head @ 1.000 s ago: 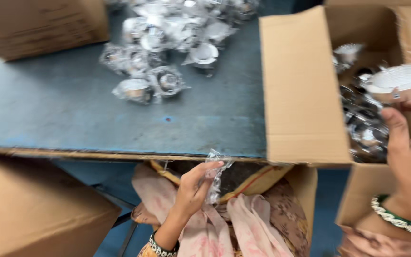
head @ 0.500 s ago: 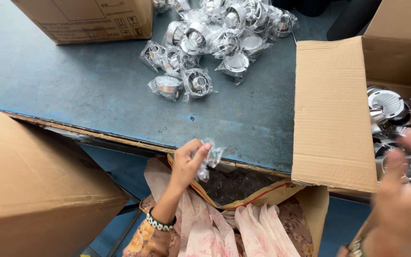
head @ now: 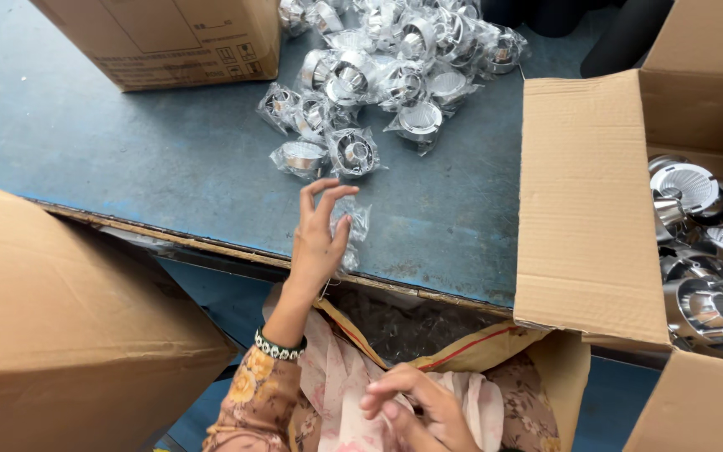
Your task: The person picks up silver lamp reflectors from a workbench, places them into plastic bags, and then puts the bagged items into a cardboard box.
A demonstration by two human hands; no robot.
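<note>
left hand (head: 318, 238): fingers spread, pinching an empty clear plastic bag (head: 351, 228) just above the table edge | right hand (head: 416, 410): half-curled, holding nothing, low over lap | bagged metal parts (head: 353, 152) just beyond left fingertips

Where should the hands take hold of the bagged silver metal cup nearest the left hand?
On the clear plastic wrapped silver cup, pinch the loose bag edge from the near side, where the left hand already is. The cup looks round and slippery; the crumpled film offers easier purchase.
</note>
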